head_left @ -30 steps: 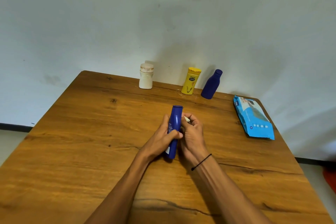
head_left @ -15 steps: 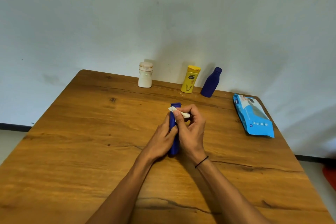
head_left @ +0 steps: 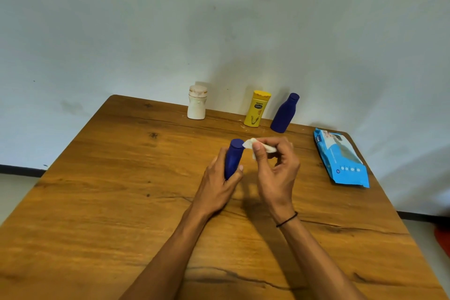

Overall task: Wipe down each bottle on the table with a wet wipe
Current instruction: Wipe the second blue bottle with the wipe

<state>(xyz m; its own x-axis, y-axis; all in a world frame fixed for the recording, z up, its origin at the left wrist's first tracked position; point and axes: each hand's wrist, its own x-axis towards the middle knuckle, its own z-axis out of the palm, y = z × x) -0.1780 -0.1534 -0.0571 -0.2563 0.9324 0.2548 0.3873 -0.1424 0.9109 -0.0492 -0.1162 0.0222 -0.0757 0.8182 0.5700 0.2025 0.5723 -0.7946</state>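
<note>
My left hand (head_left: pixel 218 185) grips a slim dark blue bottle (head_left: pixel 233 157) at the middle of the wooden table (head_left: pixel 97 190), its top tilted away from me. My right hand (head_left: pixel 275 168) pinches a crumpled white wet wipe (head_left: pixel 253 145) just right of the bottle's top, touching its upper edge. Three more bottles stand along the far edge by the wall: a white one (head_left: pixel 197 106), a yellow one (head_left: pixel 257 112) and a dark blue one (head_left: pixel 284 114).
A light blue pack of wet wipes (head_left: pixel 341 158) lies flat near the table's right edge. A pale wall rises directly behind the table. Something red-orange (head_left: pixel 443 238) shows on the floor at the far right.
My right hand has slid the wipe up the bottle to its top and come away to the right. The left hand now holds the bottle more upright.
</note>
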